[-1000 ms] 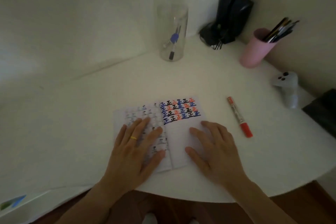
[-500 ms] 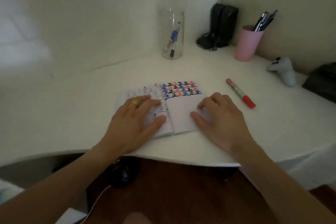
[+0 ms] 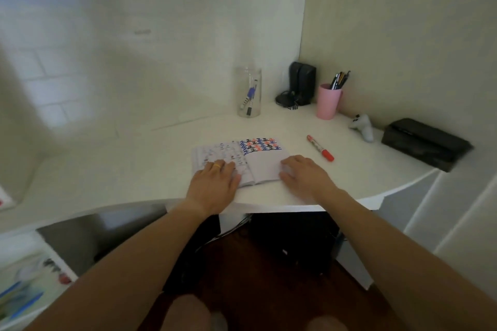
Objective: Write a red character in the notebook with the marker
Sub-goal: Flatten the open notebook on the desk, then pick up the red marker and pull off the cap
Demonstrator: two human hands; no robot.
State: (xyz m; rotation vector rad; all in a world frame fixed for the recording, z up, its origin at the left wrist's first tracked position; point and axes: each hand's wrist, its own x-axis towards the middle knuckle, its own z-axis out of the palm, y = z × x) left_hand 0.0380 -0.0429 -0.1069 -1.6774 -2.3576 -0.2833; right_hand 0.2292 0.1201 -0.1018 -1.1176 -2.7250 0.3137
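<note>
An open notebook lies on the white desk, its right page filled at the top with rows of blue, black and red characters. My left hand, with a gold ring, rests flat on the left page. My right hand rests palm down on the notebook's lower right corner, fingers loosely curled, holding nothing. The red-capped marker lies on the desk to the right of the notebook, a short way beyond my right hand, untouched.
At the back stand a clear jar with a blue pen, a pink cup of pens, and black speakers. A white controller and a black box sit at the right. The desk's front edge curves near my wrists.
The camera has pulled back and up, so the desk looks smaller and my forearms and knees show. Both hands stay on the notebook; the right hand's fingers have curled slightly.
</note>
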